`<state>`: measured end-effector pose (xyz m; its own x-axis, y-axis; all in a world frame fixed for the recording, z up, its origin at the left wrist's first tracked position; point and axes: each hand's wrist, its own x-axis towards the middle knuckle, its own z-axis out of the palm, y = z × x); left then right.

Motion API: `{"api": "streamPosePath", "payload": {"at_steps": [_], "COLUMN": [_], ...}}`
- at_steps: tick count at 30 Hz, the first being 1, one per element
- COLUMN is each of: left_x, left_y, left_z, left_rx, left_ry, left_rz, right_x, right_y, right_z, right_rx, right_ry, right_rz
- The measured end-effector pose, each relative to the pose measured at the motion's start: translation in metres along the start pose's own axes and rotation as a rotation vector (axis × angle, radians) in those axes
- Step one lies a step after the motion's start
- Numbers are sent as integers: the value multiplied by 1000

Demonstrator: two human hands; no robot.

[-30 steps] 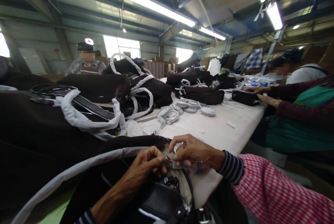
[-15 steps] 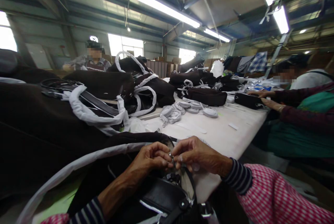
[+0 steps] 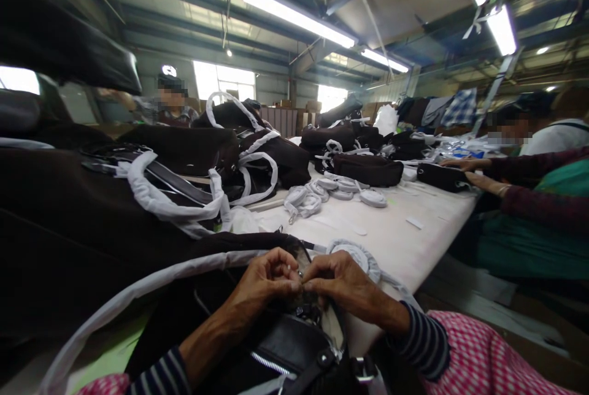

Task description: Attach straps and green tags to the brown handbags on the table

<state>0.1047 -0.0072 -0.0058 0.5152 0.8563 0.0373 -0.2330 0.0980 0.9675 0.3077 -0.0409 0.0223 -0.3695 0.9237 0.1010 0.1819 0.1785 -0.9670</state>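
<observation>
My left hand (image 3: 264,278) and my right hand (image 3: 338,279) meet over the open top of a dark brown handbag (image 3: 221,315) at the table's near edge. Both hands pinch a small metal zipper pull (image 3: 300,274) between their fingertips. The bag's handle is wrapped in white paper (image 3: 138,294) and arcs off to the left. A black leather part with a silver zipper (image 3: 271,364) lies just below my hands. A coiled white wrapped strap (image 3: 356,254) lies on the table right behind my right hand.
Several dark handbags with white-wrapped handles (image 3: 216,162) pile up on the left and far end of the white table (image 3: 405,229). White strap coils (image 3: 340,189) lie mid-table. A person's hands (image 3: 464,171) rest on a bag at right; another person (image 3: 172,100) sits far left.
My hands have closed tighter together on the zipper pull. A coiled white strap now shows behind my right hand, and the view has shifted slightly.
</observation>
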Motion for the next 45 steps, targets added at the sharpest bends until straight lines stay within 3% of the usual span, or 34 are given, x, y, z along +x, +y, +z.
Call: {"api": "streamPosePath", "payload": {"at_steps": [8,19,28,45], "left_x": [-6,0,-5,-8], "left_y": [7,3,9,3], "left_z": [4,2,6,11], "left_rx": [33,18,174,279], "left_ry": [61,48,66,73], "left_rz": [-66,0,19,63], "right_x": [5,25,16,12], "right_y": [-9,-15,-16,-15], "right_z": [-5,-8,-6,-4], "right_rx": [87,300,143,-272], "right_ry": [23,152,-25,-70], "right_rz": [-14,-63,-2,-9]}}
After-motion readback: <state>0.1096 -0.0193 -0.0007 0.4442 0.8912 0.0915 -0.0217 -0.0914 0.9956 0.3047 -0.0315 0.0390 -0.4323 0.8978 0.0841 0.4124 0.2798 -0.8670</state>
